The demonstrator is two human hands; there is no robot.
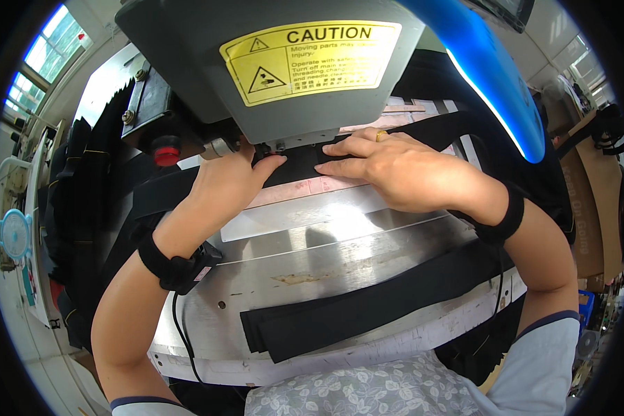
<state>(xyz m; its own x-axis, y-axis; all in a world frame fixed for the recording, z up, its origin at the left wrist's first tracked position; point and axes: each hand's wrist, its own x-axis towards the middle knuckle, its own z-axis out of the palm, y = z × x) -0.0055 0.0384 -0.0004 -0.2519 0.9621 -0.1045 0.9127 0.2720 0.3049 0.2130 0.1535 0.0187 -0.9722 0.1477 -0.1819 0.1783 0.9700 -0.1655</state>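
Observation:
A long black fabric strip (299, 166) lies across the sewing machine bed, passing under the grey machine head (187, 69). At its left part, my left hand (222, 179) rests with the thumb stretched along the cloth, apart from the fingers; the fingertips are hidden behind the machine's parts. My right hand (412, 172) is spread flat, its fingers stretched onto the strip right of the needle area, a ring on one of them. Pinkish marked tape (295, 192) runs along the bed on the near side of the strip.
Several stacked black strips (367, 301) lie on the metal table (249, 277) nearer my body. Black cloth pieces (83, 201) hang at the left. A red knob (166, 150) and a blue glossy part (499, 83) jut from the machine. Cardboard (584, 222) stands at the right.

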